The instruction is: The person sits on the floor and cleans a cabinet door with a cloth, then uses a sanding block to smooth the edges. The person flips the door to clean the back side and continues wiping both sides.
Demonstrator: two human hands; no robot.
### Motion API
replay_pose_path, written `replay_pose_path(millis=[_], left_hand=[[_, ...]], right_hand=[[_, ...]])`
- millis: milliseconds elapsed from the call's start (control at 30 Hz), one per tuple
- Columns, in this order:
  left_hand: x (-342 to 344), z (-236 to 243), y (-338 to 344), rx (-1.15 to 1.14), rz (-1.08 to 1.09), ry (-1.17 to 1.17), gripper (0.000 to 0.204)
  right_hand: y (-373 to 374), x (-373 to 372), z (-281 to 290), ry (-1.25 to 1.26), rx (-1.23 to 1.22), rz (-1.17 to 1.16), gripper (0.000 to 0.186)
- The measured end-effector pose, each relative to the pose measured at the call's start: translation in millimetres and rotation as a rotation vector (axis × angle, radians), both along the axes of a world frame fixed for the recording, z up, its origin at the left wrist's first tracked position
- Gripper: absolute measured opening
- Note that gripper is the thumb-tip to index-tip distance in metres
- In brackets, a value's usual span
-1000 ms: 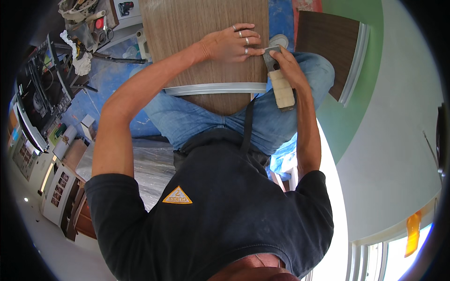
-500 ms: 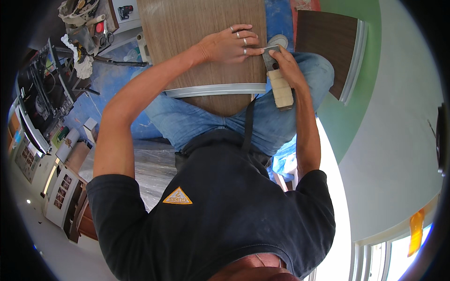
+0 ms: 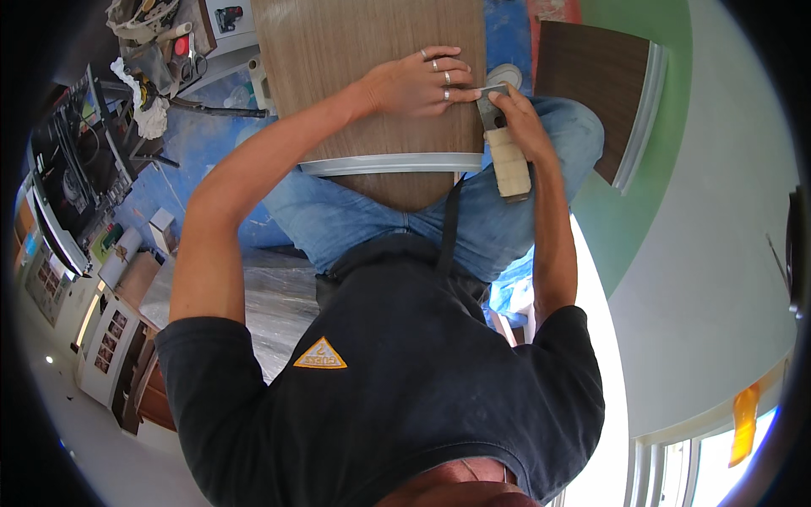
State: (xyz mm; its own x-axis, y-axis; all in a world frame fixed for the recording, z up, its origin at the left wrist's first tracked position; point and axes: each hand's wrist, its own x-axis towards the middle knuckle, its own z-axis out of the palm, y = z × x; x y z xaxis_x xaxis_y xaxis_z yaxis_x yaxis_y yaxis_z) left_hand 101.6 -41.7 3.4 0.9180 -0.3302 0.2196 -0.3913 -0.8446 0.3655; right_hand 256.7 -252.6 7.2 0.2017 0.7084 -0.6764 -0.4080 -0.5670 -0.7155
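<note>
The wide wood-grain board (image 3: 355, 34) has plenty of bare top past the left hand (image 3: 422, 87), so from where I stand a hand could slide across there. A smaller bare patch lies between that hand and the metal strip (image 3: 397, 163) on the board's near edge. The left forearm (image 3: 296, 131) blocks the way in over the board's left edge. At the board's right edge, the right hand (image 3: 525, 125) and its metal-bladed tool (image 3: 510, 166) fill the way. Farther along that edge runs a thin gap of blue floor covering (image 3: 507, 32), with a round white thing (image 3: 505, 76) in it and a dark brown panel (image 3: 587, 80) beyond. A pale roll (image 3: 257, 82) stands just beside the board's left edge.
</note>
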Motion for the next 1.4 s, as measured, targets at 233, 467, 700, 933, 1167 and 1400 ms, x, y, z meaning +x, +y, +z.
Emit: replay_pose_path(millis=[233, 467, 700, 933, 1167, 1400], left_hand=[[2, 0, 0, -0.002, -0.003, -0.002, 0.059], [1, 2, 2, 0.012, -0.009, -0.008, 0.064], [2, -2, 1, -0.032, 0.031, -0.013, 0.065], [1, 4, 3, -0.073, 0.186, 0.026, 0.048], [48, 17, 1, 0.049, -0.005, 0.108, 0.031], [133, 34, -11, 0.203, -0.197, 0.879, 0.038]], right_hand=[[5, 8, -1, -0.086, 0.029, 0.137, 0.043], [3, 1, 1, -0.067, -0.034, -0.048, 0.038], [10, 8, -2, -0.054, -0.033, 0.058, 0.039], [8, 23, 5, 0.025, -0.046, -0.460, 0.025], [-9, 28, 11, 0.069, 0.021, -0.454, 0.022], [-13, 26, 15, 0.120, 0.034, -0.480, 0.023]])
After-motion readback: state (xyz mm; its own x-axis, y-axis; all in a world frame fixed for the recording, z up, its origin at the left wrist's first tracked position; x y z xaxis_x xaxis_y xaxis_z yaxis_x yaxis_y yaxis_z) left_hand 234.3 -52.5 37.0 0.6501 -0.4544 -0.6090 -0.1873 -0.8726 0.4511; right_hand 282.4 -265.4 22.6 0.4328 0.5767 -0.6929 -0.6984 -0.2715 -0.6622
